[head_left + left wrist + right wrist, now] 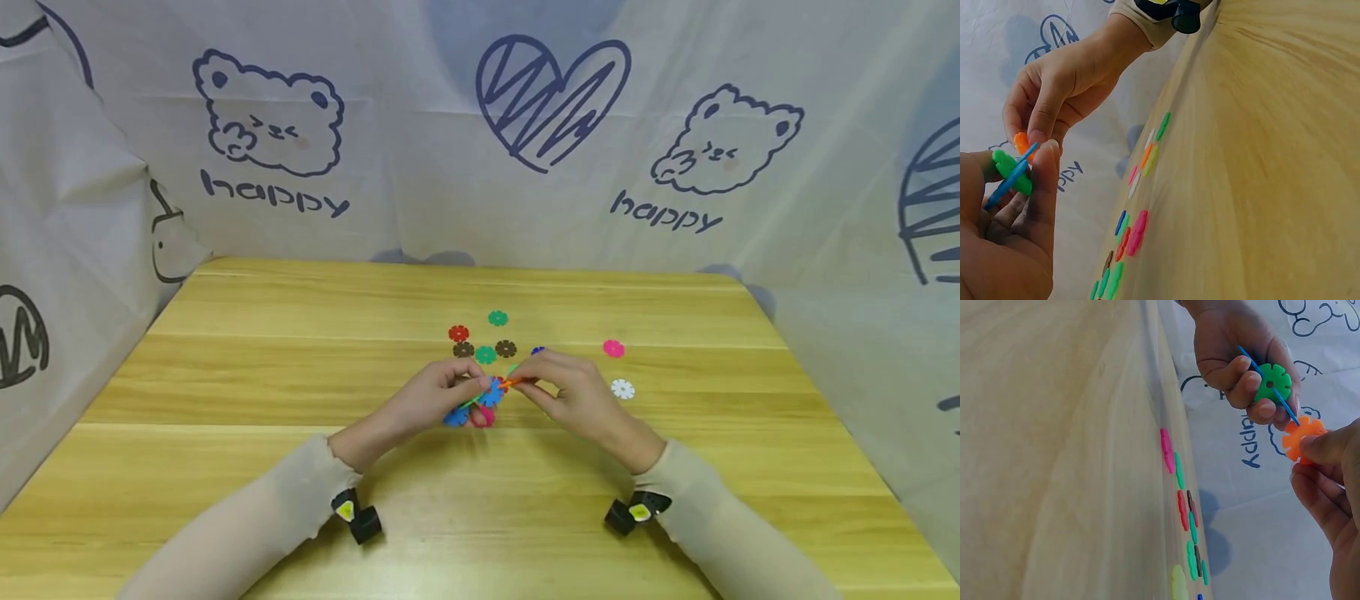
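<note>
Near the middle of the table, my two hands meet over small notched plastic discs. With curled fingers, my left hand (438, 392) holds a green disc (1279, 378) and a blue disc (491, 395) that are slotted together crosswise. The thumb and fingers of my right hand (577, 390) pinch an orange disc (1298, 432). In the right wrist view, the orange disc's notched rim meets the end of the blue one, which is seen edge-on. Part of the held discs is hidden behind my left fingers.
Loose discs lie beyond and beside my hands: a red disc (458, 333), green disc (498, 318), brown disc (506, 348), pink disc (613, 348) and white disc (622, 389) among several. A printed cloth (420, 183) hangs behind the wooden table (480, 517).
</note>
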A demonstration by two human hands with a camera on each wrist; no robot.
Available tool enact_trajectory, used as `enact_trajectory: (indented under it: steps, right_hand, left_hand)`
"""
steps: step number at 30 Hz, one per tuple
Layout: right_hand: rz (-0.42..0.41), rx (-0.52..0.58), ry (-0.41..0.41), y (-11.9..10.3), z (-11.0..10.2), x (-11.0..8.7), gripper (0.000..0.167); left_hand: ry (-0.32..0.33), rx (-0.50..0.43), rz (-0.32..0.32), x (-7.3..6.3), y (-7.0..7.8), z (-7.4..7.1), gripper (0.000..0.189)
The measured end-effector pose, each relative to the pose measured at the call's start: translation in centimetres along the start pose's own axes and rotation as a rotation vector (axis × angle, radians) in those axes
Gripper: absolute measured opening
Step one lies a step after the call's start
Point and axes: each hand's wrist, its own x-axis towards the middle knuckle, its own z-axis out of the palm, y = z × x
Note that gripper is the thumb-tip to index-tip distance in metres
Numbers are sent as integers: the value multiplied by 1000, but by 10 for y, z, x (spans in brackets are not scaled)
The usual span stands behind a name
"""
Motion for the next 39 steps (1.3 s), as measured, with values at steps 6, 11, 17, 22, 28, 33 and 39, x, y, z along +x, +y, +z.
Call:
enact_trajectory:
  steps: [6,11,17,22,28,33,39]
  right_hand:
    - [-53,3,16,-1,1,-2,18]
    - [-92,27,32,-3,3,-2,17]
    - [-102,28,50,-3,5,-1,20]
    - [-60,17,52,-1,5,0,21]
    - [8,24,50,0,4,-1,20]
    - [45,28,54,-1,3,-2,21]
    - [65,46,55,-2,6,-2,19]
  left_hand:
    - [8,6,29,-1,0,3,19]
    - [25,-5,33,-2,1,5,18]
    - [31,6,25,-2,2,5,19]
    - [24,44,32,0,3,3,20]
    - [59,270,111,-1,6,-2,26]
    - [148,521,252,-4,10,-3,27]
    - [206,846,537,-8,13,1,33]
